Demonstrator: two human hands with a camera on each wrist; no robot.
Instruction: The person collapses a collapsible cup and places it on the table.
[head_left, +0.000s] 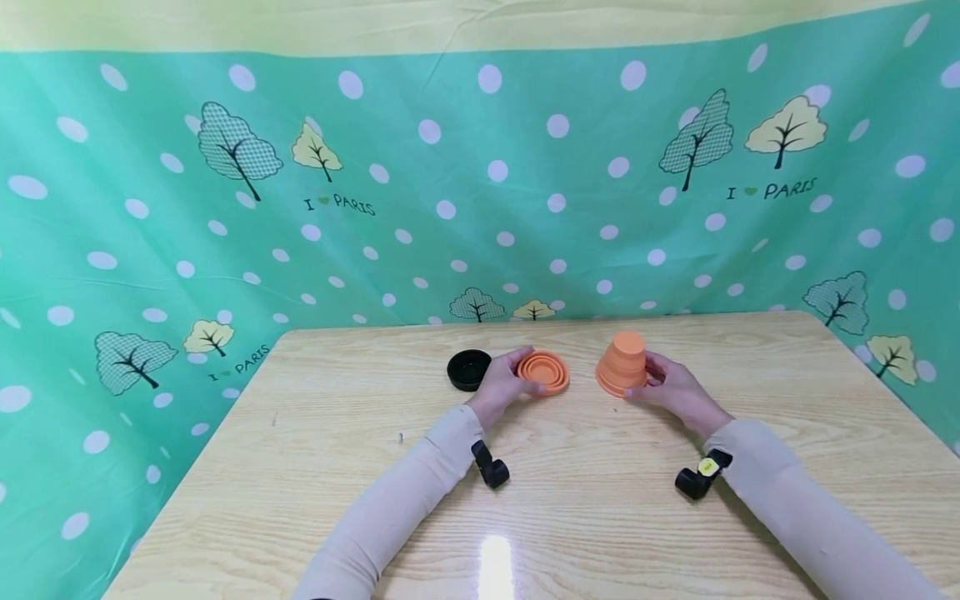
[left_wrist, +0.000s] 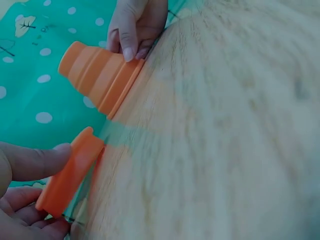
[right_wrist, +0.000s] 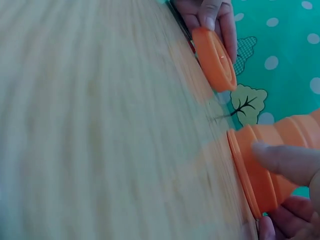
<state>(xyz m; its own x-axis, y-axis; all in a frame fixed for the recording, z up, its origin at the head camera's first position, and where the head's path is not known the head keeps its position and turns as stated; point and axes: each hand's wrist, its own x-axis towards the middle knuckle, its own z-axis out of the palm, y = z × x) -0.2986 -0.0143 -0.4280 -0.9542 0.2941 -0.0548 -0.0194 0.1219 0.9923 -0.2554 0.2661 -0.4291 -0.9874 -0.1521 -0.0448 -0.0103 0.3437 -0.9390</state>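
Observation:
Between the fingers and thumb of my left hand is a flattened orange collapsible cup, its concentric rings facing up. In the left wrist view this flattened cup is gripped by its rim, close to the tabletop; I cannot tell whether it touches. To its right, a second orange collapsible cup stands extended and upside down, wide rim on the table. My right hand holds it low on its right side, the thumb against the wall near the rim, as the right wrist view shows on the extended cup.
A round black dish-like piece lies just left of my left hand. The wooden table ends at a green dotted curtain behind the cups. Each wrist carries a small black camera.

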